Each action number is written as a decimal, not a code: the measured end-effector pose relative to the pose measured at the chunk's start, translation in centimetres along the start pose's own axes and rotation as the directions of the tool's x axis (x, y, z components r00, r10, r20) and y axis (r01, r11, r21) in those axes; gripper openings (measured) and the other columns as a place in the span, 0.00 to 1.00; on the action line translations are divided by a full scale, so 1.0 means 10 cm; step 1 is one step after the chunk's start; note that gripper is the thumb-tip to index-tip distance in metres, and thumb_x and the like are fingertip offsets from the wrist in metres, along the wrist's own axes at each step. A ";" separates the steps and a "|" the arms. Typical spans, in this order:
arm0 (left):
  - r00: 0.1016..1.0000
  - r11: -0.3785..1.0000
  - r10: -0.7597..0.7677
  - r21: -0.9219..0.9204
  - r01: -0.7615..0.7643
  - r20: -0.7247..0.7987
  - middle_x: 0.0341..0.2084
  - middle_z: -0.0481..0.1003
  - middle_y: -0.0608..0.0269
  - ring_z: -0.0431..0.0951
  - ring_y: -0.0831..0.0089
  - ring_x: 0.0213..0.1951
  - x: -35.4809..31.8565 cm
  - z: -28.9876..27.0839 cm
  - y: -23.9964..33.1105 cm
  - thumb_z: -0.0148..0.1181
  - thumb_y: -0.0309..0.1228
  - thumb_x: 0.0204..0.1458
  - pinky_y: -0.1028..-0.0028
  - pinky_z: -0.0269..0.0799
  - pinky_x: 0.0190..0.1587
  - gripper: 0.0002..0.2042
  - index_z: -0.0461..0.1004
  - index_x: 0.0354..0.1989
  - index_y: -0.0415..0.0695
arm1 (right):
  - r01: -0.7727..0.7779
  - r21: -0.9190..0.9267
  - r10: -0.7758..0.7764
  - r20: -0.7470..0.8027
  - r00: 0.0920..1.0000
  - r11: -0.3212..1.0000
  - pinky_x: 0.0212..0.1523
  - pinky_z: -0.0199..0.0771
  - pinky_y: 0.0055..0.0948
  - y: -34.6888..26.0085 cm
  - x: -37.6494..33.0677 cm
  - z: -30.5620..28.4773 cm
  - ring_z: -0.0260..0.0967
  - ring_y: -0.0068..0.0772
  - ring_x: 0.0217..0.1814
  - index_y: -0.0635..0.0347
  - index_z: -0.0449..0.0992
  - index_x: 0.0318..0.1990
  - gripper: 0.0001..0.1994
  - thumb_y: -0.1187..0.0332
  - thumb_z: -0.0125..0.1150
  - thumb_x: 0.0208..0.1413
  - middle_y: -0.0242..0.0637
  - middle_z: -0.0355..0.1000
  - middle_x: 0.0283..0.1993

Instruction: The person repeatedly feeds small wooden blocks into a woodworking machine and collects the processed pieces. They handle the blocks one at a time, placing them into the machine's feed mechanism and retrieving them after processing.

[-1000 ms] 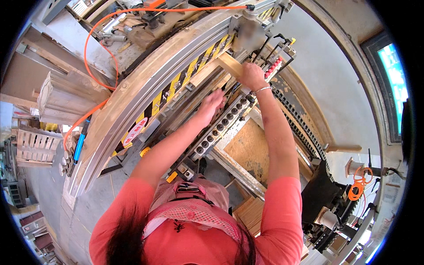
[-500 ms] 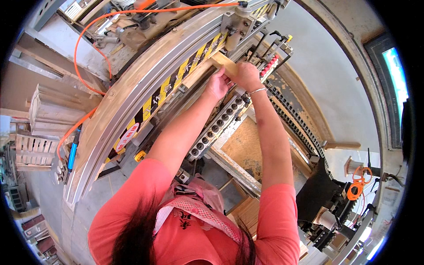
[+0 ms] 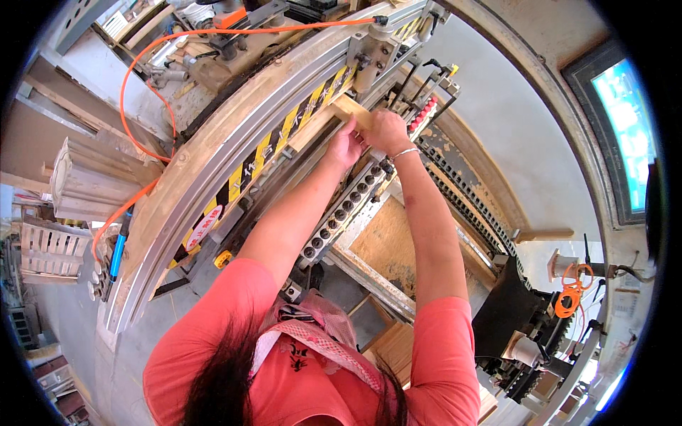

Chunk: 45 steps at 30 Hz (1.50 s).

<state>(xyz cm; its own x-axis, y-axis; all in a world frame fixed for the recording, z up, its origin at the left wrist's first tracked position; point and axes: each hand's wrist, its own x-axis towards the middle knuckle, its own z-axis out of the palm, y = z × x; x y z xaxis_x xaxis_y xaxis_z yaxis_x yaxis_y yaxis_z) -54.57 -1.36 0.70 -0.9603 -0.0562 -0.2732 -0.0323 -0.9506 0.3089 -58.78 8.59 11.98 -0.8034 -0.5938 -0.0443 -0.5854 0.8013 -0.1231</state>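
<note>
Both hands are at the far side of the machine, holding a short pale wooden board point(image 3: 349, 107). My right hand point(image 3: 388, 133) is closed around its right end, knuckles up. From below, my left hand point(image 3: 345, 145) grips it with the thumb against its near face; the other fingers are partly hidden. The board's left end meets a longer pale wooden strip point(image 3: 312, 132) lying along the machine's edge; I cannot tell whether they are joined. Just beyond the board stands a metal clamp cylinder point(image 3: 367, 62).
A curved machine beam point(image 3: 206, 160) with a yellow-black warning strip point(image 3: 266, 147) runs along the left. Below my hands lies a row of black round fittings point(image 3: 339, 214). An orange air hose point(image 3: 131, 71) crosses the upper left. A lit screen point(image 3: 621, 128) is at right.
The board has come slightly nearer to me and lies closer against the strip's end. Both hands have moved with it, still gripping. The view has shifted a little.
</note>
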 end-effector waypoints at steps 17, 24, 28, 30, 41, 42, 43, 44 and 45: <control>0.989 0.993 0.027 0.120 -0.009 -0.149 0.35 0.69 0.68 0.69 0.75 0.34 0.11 0.05 -0.12 0.49 0.35 0.59 0.76 0.69 0.31 0.07 0.66 0.44 0.51 | 0.004 -0.026 -0.003 0.045 0.999 1.000 0.42 0.75 0.36 0.24 0.05 -0.14 0.75 0.46 0.39 0.66 0.79 0.30 0.25 0.47 0.60 0.42 0.50 0.75 0.34; 0.968 0.993 0.028 0.119 0.002 -0.249 0.29 0.70 0.69 0.69 0.77 0.26 -0.04 0.24 -0.11 0.52 0.30 0.56 0.80 0.68 0.23 0.05 0.67 0.40 0.50 | 0.034 -0.005 -0.033 0.076 0.997 0.999 0.43 0.73 0.38 0.31 0.13 -0.18 0.73 0.48 0.38 0.64 0.78 0.30 0.21 0.53 0.63 0.36 0.50 0.75 0.31; 0.983 0.974 0.043 0.225 -0.001 -0.180 0.35 0.74 0.64 0.74 0.76 0.30 -0.45 0.20 -0.19 0.51 0.27 0.55 0.83 0.67 0.24 0.08 0.67 0.43 0.42 | 0.066 0.008 -0.067 0.086 0.994 0.998 0.43 0.73 0.37 0.29 0.13 -0.26 0.73 0.49 0.38 0.66 0.78 0.29 0.21 0.54 0.64 0.35 0.51 0.74 0.31; 0.984 0.961 0.053 0.275 -0.004 -0.171 0.42 0.74 0.54 0.76 0.64 0.44 -0.97 0.38 -0.23 0.51 0.28 0.55 0.77 0.75 0.36 0.14 0.64 0.48 0.37 | 0.011 -0.001 -0.011 0.106 0.994 1.000 0.43 0.73 0.37 0.27 0.11 -0.23 0.73 0.49 0.38 0.67 0.77 0.29 0.21 0.55 0.65 0.35 0.51 0.74 0.30; 0.916 0.252 0.390 0.946 -0.205 0.095 0.36 0.74 0.69 0.72 0.82 0.37 -3.05 -0.34 0.24 0.53 0.27 0.54 0.79 0.68 0.39 0.13 0.72 0.48 0.41 | -0.008 -0.029 0.009 0.026 1.000 1.000 0.44 0.74 0.36 0.07 0.07 0.20 0.74 0.46 0.40 0.63 0.78 0.31 0.16 0.58 0.61 0.40 0.48 0.75 0.35; 0.914 0.226 0.394 0.954 -0.196 0.094 0.35 0.74 0.69 0.71 0.82 0.35 -3.15 -0.38 0.29 0.52 0.27 0.54 0.79 0.68 0.39 0.14 0.72 0.49 0.41 | 0.003 -0.033 -0.002 0.019 1.000 0.999 0.43 0.74 0.36 0.08 0.07 0.21 0.74 0.46 0.39 0.63 0.78 0.31 0.16 0.58 0.61 0.40 0.48 0.75 0.35; 0.936 0.313 0.351 0.943 -0.115 -0.003 0.35 0.74 0.69 0.71 0.82 0.35 -3.24 -0.46 0.33 0.52 0.28 0.54 0.79 0.68 0.39 0.14 0.72 0.49 0.41 | 0.015 -0.036 -0.014 0.009 1.000 0.999 0.43 0.74 0.36 0.10 0.06 0.20 0.74 0.46 0.39 0.63 0.78 0.31 0.17 0.57 0.61 0.40 0.48 0.75 0.35; 0.949 0.395 0.298 0.918 -0.030 -0.098 0.34 0.73 0.70 0.71 0.83 0.35 -3.31 -0.57 0.35 0.52 0.28 0.55 0.79 0.68 0.38 0.14 0.71 0.49 0.41 | 0.025 -0.038 -0.025 0.000 1.000 0.999 0.43 0.74 0.36 0.10 0.07 0.20 0.74 0.46 0.39 0.63 0.78 0.30 0.17 0.57 0.61 0.40 0.48 0.75 0.34; 0.953 0.470 0.237 0.881 0.058 -0.189 0.33 0.73 0.70 0.71 0.83 0.34 -3.37 -0.65 0.36 0.52 0.29 0.55 0.79 0.68 0.38 0.14 0.71 0.49 0.40 | 0.030 -0.051 -0.030 0.006 1.000 0.998 0.43 0.74 0.36 0.08 0.08 0.21 0.74 0.45 0.40 0.62 0.78 0.31 0.16 0.57 0.62 0.40 0.48 0.75 0.35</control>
<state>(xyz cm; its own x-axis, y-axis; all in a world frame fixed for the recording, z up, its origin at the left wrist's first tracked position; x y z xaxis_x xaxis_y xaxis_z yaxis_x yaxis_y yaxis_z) -20.51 -4.85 5.06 -0.8706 -0.3363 -0.3590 -0.3146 -0.1804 0.9319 -59.69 8.65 9.78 -0.7850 -0.6177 -0.0470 -0.6140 0.7858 -0.0734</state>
